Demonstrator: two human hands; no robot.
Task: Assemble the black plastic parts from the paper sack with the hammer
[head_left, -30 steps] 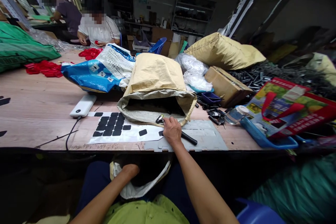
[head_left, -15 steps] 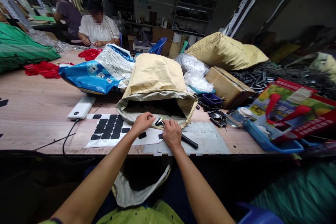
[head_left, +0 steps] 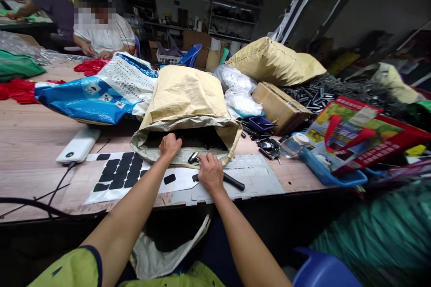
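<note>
My left hand point(head_left: 170, 145) is at the mouth of the open tan sack point(head_left: 190, 94), its fingers curled; what they hold, if anything, is hidden. Closed round a black-handled tool point(head_left: 234, 181), my right hand point(head_left: 210, 171) rests near the table's front edge, on the grey board point(head_left: 256, 175). The tool's metal head shows at the left of that hand, and its handle sticks out to the right. Dark pieces lie inside the sack. To the left, a white sheet with black rounded stickers point(head_left: 117, 171) lies partly beside my left forearm.
A white power bank point(head_left: 78, 145) with a cable lies left. A blue-white bag point(head_left: 101, 92) sits behind it. At right are keys and black parts, a clear jar point(head_left: 294, 145), a blue tray point(head_left: 323, 170) and a red bag. Two people sit at the back left.
My left hand has moved left and up from beside the tool's head into the sack's mouth. My right hand keeps hold of the tool. The view has shifted to the right.
</note>
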